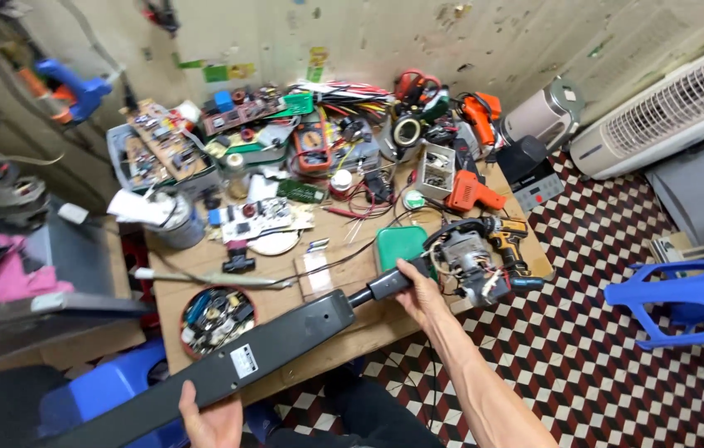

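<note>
Two hands carry the long dark-grey plastic appliance housing [227, 353]: left hand [212, 421] cupped underneath, right hand [420, 292] closed round its narrow neck, best kept level over the cluttered wooden counter [352, 319].

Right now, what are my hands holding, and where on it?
Both hands hold one long dark grey flat appliance body. The left hand grips under its wide near end; the right hand grips the narrow black neck next to the exposed motor.

A blue plastic stool [688, 303] stands beside the cluttered workbench [352, 319].
</note>
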